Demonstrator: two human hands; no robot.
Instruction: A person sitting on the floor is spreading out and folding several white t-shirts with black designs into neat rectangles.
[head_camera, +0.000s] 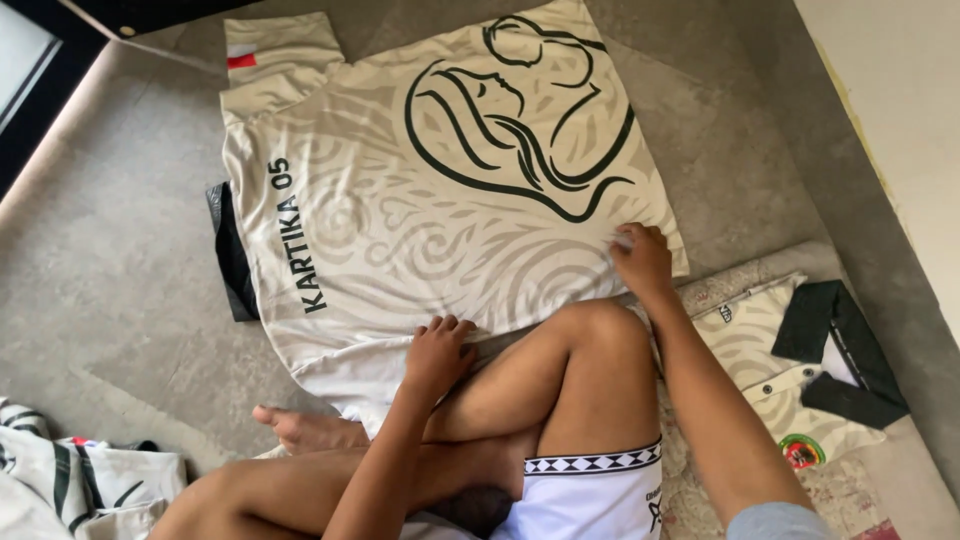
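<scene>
Hands (437, 352) (643, 258) flat on cream jersey (400, 200), floor (110, 260).

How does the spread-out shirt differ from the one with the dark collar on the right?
The spread-out shirt lies flat and open on the floor, back up, under both hands; the collared shirt lies folded, collar up, untouched. The spread-out shirt shows a large dark line drawing; the collared shirt shows a small round badge. Both are cream with a swirl pattern.

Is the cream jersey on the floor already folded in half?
No, the cream jersey lies spread flat on the floor, with the left hand and right hand resting on its near edge.
</scene>
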